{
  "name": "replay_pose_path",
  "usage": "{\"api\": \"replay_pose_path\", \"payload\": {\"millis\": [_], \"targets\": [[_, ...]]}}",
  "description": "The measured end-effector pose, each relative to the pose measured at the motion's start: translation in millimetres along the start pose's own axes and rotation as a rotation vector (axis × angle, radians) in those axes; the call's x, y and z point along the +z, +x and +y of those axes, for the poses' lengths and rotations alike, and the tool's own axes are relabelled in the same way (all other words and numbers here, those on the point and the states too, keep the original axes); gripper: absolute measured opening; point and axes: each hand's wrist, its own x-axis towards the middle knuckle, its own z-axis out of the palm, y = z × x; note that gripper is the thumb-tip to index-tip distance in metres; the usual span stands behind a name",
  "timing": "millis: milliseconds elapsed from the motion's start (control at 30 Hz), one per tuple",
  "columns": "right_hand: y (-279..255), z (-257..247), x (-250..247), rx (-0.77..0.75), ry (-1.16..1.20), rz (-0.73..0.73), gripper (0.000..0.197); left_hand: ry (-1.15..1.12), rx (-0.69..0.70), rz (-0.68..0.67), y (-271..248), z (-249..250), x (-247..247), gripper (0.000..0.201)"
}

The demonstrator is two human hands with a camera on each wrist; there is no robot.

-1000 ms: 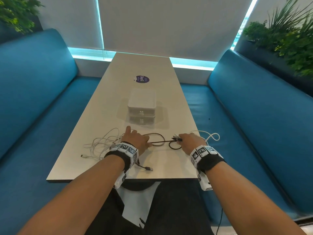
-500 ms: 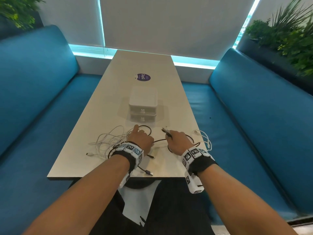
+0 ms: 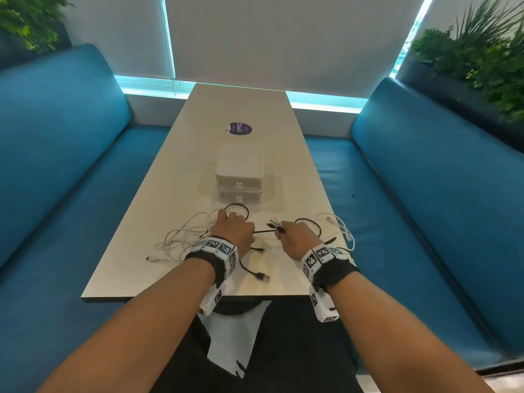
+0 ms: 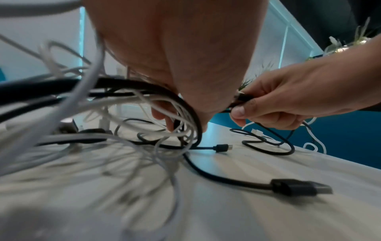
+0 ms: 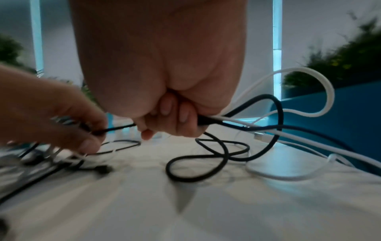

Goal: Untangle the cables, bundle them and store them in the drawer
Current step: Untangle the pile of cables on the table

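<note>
Gripping thin round black cable (image 3: 262, 230) ends, both hands' curled fingers (image 5: 183, 117), apparently white strands (image 4: 115, 104) too.

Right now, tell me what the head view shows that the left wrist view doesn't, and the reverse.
Only the head view shows the white two-drawer box with both drawers shut, the purple sticker beyond it, and both wristbands.

Only the left wrist view shows the underside of the left hand, its fingers hooked through loops of white cables and black cable, and the right hand's grip: thumb and fingers pinching a black connector.

Both show the table, the USB plug lying loose near its edge, and a black strand between the hands.
</note>
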Motion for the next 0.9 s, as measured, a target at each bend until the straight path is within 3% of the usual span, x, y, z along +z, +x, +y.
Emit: {"api": "replay_pose_path", "payload": {"millis": [200, 400, 600, 733, 900], "targets": [[3.8, 17.8, -15.0, 0.085, -0.115, 0.024, 0.028, -0.013, -0.004, 0.016, -1.7, 0.7, 4.2, 0.028], [-2.4, 36.3, -18.7, 0.176, -0.17, 0.038, 0.028, 0.042, -0.031, 0.036, -7.5, -7.0, 11.5, 0.054], [-2.2, 27.9, -9.0, 0.215, -0.16, 0.047, 0.024, 0.141, 0.123, 0.087, -5.6, 8.8, 11.1, 0.028], [-3.4, 8.0, -1.8, 0.156, -0.052, 0.077, 0.026, 0.144, 0.118, 0.056, -1.3, 14.9, 13.9, 0.029], [-4.9, -13.4, 7.1, -0.059, -0.022, 0.039, 0.025, 0.121, 0.123, 0.052, 1.7, 17.2, 12.6, 0.03]]}}
